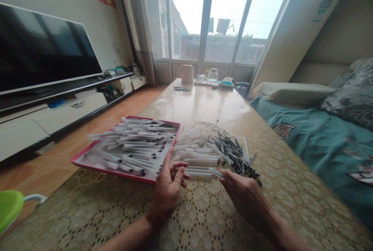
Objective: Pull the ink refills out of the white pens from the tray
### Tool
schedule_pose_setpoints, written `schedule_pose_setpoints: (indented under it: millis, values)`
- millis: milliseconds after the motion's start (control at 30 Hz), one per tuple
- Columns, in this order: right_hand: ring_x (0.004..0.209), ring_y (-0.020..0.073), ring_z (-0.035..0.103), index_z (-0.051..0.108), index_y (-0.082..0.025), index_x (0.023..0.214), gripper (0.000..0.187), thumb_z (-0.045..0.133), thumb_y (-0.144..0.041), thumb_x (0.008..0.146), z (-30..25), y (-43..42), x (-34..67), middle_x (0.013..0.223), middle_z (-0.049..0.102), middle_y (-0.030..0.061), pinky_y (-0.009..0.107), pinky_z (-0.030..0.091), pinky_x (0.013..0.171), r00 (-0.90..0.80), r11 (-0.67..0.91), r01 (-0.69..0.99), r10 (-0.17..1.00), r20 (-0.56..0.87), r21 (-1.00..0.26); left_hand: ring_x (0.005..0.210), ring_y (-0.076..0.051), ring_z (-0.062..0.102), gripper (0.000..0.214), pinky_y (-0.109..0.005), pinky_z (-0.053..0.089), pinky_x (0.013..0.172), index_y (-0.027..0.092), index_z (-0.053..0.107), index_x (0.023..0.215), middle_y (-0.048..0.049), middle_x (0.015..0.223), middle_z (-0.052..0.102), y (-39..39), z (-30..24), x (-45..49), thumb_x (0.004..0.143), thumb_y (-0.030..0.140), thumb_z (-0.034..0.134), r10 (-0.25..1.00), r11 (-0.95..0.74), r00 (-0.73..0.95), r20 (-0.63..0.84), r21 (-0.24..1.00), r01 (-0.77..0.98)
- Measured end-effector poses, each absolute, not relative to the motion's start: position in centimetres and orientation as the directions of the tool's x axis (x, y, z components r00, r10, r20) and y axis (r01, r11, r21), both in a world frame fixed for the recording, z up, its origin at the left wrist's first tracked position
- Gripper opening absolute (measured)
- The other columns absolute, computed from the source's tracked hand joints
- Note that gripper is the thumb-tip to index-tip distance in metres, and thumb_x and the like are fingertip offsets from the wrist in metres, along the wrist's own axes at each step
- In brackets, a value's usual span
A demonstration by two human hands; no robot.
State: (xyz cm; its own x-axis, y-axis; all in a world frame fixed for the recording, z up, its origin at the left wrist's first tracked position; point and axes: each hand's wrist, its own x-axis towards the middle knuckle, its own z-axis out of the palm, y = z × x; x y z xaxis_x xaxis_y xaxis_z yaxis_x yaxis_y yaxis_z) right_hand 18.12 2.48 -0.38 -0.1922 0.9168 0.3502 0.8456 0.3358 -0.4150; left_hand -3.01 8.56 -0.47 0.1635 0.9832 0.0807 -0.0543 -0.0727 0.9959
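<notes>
My right hand (241,189) is closed in a pinch around a thin, pale pen tube (215,172) that points to the left. Beside the tray's near right corner is my left hand (170,177), fingers apart, with nothing visible in it. White pen barrels (198,170) lie in rows between the hands. Behind my right hand spreads a heap of dark pen refills (231,148), with small black caps (254,174) at its near right side. The pink-rimmed tray (116,176) at left holds many white pens with black ends (142,138).
A patterned cover lies over the long table (201,208). At its far end stand a pitcher (187,74), a glass jug (212,76) and a tissue pack (226,83). A sofa (314,130) flanks the right side; a green chair (11,208) is at lower left.
</notes>
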Motion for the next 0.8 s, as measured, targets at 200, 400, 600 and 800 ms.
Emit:
schedule_pose_setpoints:
  millis: [200,400,600,800]
  values:
    - [0.055,0.0117,0.055,0.049,-0.02,0.08,0.019,0.035,-0.025,0.092,-1.1,2.4,17.4,0.067,0.058,-0.0008,0.021,0.034,0.052,-0.252,0.344,0.873,0.925,0.283,-0.346,0.056,-0.011,0.059,0.028,-0.02,0.045,0.045,0.016,0.05,0.1,0.0024,0.07,0.054,7.7,-0.6,-2.6,0.077,0.029,0.061,0.888,-0.001,0.458,0.027,0.998,-0.058]
    - [0.055,0.0117,0.053,0.051,-0.02,0.08,0.02,0.037,-0.026,0.092,-1.7,2.4,16.6,0.066,0.058,-0.0006,0.021,0.031,0.051,-0.34,0.406,0.863,0.907,0.247,-0.301,0.051,-0.01,0.057,0.027,-0.016,0.041,0.039,0.014,0.057,0.093,0.0013,0.063,0.059,7.7,-0.9,-2.2,0.073,0.028,0.067,0.811,0.095,0.582,-0.057,0.995,-0.035]
    - [0.063,0.0131,0.057,0.053,-0.02,0.096,0.023,0.036,-0.034,0.092,-0.4,2.2,16.7,0.076,0.061,0.0016,0.021,0.039,0.059,-0.291,0.395,0.702,0.919,0.267,-0.593,0.047,-0.01,0.056,0.021,-0.018,0.043,0.04,0.013,0.059,0.08,0.0001,0.056,0.061,8.4,-0.4,-2.7,0.072,0.03,0.068,0.808,0.196,0.582,-0.092,0.973,-0.118]
    - [0.045,0.0093,0.042,0.042,-0.019,0.06,0.045,0.026,-0.045,0.093,0.1,2.1,18.8,0.052,0.042,-0.0042,0.02,0.032,0.044,-0.017,0.112,0.463,0.993,0.117,-0.879,0.052,-0.009,0.057,0.022,-0.018,0.044,0.046,0.013,0.058,0.08,-0.0005,0.061,0.064,8.9,-0.5,-3.1,0.069,0.027,0.072,0.876,0.27,0.469,-0.114,0.921,-0.281]
